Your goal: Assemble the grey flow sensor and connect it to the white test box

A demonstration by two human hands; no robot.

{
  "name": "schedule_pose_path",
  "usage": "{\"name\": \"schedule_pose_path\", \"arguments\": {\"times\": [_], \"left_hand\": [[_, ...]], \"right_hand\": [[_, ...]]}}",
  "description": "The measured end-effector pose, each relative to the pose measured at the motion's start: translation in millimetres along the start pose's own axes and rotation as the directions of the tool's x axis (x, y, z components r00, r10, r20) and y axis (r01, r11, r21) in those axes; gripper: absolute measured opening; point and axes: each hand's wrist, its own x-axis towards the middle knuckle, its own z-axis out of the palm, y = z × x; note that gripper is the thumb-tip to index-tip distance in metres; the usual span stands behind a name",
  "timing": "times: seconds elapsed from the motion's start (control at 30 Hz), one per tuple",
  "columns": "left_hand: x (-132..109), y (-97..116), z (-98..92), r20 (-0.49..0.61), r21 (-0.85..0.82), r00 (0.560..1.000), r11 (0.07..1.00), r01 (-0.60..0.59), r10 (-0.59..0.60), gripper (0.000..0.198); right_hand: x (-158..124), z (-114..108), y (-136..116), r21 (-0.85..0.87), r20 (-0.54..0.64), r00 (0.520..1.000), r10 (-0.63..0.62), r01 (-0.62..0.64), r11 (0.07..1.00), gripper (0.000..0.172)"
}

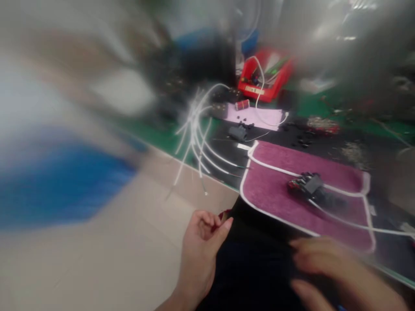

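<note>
The picture is smeared by motion. My left hand [201, 242] is low in the middle, fingers curled, pinching something small and red between thumb and fingertips over dark cloth on my lap. My right hand [327, 268] is blurred at the lower right, fingers partly spread, resting on the dark cloth near the bench edge; nothing shows in it. Beyond them a purple mat [279, 194] with a white border lies on the bench, with a small black and red part [306, 183] and a white cable [350, 222] on it.
A bundle of white wires [197, 134] hangs over the bench's left edge. A red bin [266, 77] stands at the back, a pale pink mat [256, 116] with small dark parts before it. Beige floor lies to the left, with a blurred blue shape [61, 185].
</note>
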Motion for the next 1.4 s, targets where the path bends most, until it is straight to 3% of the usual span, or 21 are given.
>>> {"name": "schedule_pose_path", "arguments": {"times": [0.03,0.13,0.27,0.5,0.8,1.07,1.2,1.4], "left_hand": [[0.7,-0.2,-3.6,-0.016,0.03,1.0,0.999,-0.026,0.027,0.038],[0.5,1.9,-16.7,-0.036,0.097,0.991,0.987,-0.129,0.133,0.04],[-2.4,6.2,-29.0,-0.045,0.092,0.977,0.974,-0.205,0.21,0.041],[-4.1,4.9,-33.9,-0.054,0.024,0.963,0.965,-0.263,0.263,0.039],[-7.4,-1.8,-47.1,-0.056,0.13,0.937,0.933,-0.335,0.344,0.037],[-9.9,-12.0,-57.5,-0.071,0.205,0.915,0.903,-0.376,0.397,0.037],[-6.0,-28.5,-75.2,-0.029,0.305,0.891,0.853,-0.423,0.453,0.031],[5.8,-52.4,-107.5,0.065,0.291,0.856,0.811,-0.508,0.513,0.021]], "right_hand": [[-4.4,26.4,-8.0,0.064,0.19,0.981,-0.027,0.015,0.998,0.013],[-10.9,87.2,-25.5,0.302,0.265,0.958,-0.11,0.026,0.953,0.019],[-18.4,121.4,-34.7,0.307,0.332,0.938,-0.096,-0.012,0.952,0.021],[-19.8,132.5,-38.9,0.34,0.359,0.927,-0.103,-0.027,0.94,0.024],[-15.9,146.9,-48.5,0.287,0.325,0.943,-0.072,-0.026,0.957,0.012],[-11.8,154.7,-49.6,0.282,0.385,0.921,-0.061,-0.055,0.958,0.012],[-2.6,165.5,-48.2,0.368,0.419,0.908,-0.014,-0.156,0.917,0.007],[-1.7,195.0,-41.3,0.532,0.448,0.893,0.038,-0.301,0.792,0.009]]}}
